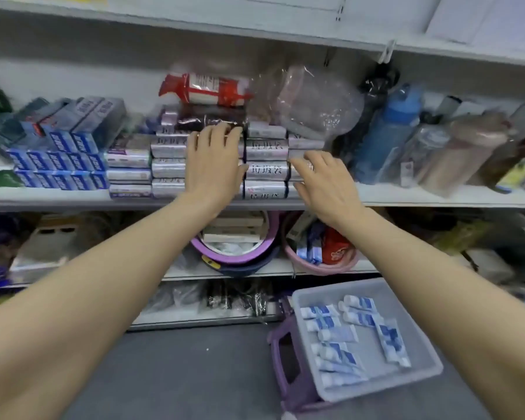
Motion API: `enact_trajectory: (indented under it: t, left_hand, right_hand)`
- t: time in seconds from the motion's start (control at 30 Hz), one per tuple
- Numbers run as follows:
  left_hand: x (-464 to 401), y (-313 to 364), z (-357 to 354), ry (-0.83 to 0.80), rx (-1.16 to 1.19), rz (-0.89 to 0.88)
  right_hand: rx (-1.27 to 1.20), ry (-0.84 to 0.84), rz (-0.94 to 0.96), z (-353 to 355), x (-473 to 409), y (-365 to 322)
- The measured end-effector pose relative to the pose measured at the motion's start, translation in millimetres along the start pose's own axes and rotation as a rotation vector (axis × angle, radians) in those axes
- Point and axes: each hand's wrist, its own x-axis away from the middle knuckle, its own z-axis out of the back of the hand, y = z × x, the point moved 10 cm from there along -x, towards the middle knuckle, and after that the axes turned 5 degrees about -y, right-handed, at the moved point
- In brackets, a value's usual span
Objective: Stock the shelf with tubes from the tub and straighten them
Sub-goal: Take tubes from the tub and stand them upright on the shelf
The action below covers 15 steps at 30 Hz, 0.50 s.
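A grey tub (419,344) sits on a purple stool (288,368) at the lower right and holds several white and blue tubes (337,338). Stacked silver-wrapped packs (265,169) fill the middle of the white shelf (73,201). My left hand (214,162) lies flat against the front of these stacks, fingers spread, holding nothing. My right hand (322,183) reaches toward the right end of the stacks, fingers apart and empty. Blue and white boxes (58,162) are piled further left on the same shelf.
A red and white package (206,89) and clear plastic bags (309,98) lie on top of the stacks. A blue bottle (388,131) and wrapped bottles stand to the right. Purple (234,256) and pink (322,265) basins sit on the shelf below. The floor is dark grey.
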Motion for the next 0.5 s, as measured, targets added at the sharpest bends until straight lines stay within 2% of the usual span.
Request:
enact_trajectory:
  t: [0.2,0.33,0.5]
  left_hand:
    - [31,105,-104,-0.152,0.059,-0.12]
    - [59,179,-186,-0.308,0.086,-0.178]
    - [104,260,-283,-0.475,0.13,-0.238]
  right_hand:
    - [-0.038,-0.175,-0.135,-101,110,76]
    - [-0.118,-0.304,-0.225,-173,181,125]
    - [-0.221,-0.534,-0.333,-267,270,182]
